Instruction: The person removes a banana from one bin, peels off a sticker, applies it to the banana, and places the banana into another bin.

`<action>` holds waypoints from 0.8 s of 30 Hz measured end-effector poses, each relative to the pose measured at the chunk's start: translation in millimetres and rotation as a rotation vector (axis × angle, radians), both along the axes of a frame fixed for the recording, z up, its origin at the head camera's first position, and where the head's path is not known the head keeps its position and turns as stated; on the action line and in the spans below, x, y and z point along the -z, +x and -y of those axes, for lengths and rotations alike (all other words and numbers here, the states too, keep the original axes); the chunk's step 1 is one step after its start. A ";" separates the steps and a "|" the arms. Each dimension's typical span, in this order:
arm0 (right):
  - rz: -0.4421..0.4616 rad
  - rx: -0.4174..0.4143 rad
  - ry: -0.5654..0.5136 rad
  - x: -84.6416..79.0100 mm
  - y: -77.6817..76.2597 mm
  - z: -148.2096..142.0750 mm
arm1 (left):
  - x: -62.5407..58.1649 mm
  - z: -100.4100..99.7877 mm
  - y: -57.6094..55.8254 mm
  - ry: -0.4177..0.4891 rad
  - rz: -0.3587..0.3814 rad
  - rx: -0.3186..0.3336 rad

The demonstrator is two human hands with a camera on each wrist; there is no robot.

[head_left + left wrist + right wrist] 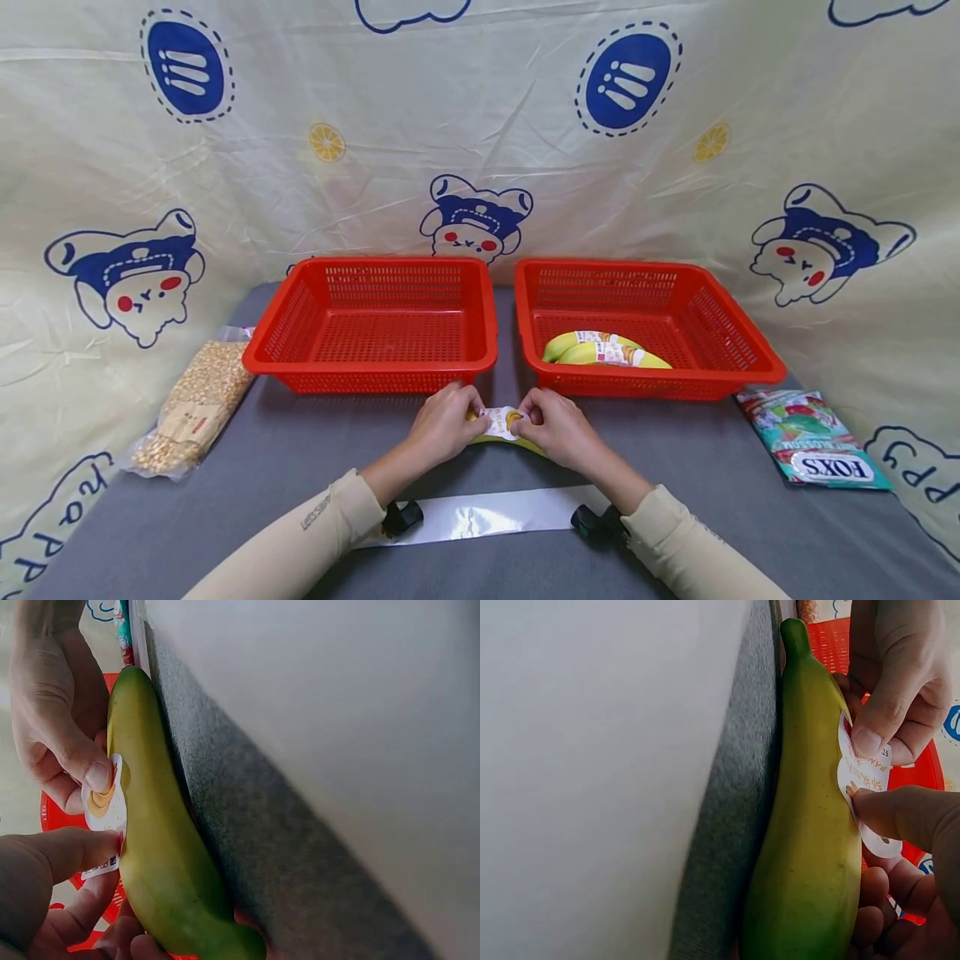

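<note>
A yellow banana [161,847], greenish at its ends, lies between my two hands just in front of the baskets. A white label [500,422] with a printed banana picture sits on its far side, part of the label standing off the skin in the wrist views. My left hand [447,422] holds the banana with fingers curled behind it, the thumb pressing on the label. My right hand [558,427] grips it the same way, thumb on the other half of the label. In the right basket [652,385] lie two bananas [611,355] with similar labels.
Another red basket [375,379] stands at the left. A bag of corn kernels [197,402] leans at the far left; a green-and-red Fox's bag [816,442] lies at the right. A shiny white strip [487,515] lies on the grey table [300,467] under my wrists.
</note>
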State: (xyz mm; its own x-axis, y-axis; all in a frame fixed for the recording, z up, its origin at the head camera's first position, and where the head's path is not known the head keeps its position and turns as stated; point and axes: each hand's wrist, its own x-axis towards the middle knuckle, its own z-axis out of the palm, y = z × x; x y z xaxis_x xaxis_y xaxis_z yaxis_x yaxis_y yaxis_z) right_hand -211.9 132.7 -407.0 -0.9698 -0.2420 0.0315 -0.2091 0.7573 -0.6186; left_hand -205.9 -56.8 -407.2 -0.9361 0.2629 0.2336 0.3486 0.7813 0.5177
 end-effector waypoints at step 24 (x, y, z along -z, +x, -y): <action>-0.082 -0.006 0.107 4.3 3.0 6.1 | -6.0 6.9 1.8 0.018 0.165 0.105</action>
State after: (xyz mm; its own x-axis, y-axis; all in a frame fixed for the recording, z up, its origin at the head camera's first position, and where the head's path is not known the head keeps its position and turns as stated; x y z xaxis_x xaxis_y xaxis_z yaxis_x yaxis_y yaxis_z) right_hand -209.0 126.7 -411.3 -0.9636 -0.2539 0.0837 -0.2600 0.8169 -0.5148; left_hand -204.2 -63.7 -401.2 -0.9296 0.3588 0.0844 0.3372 0.7352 0.5880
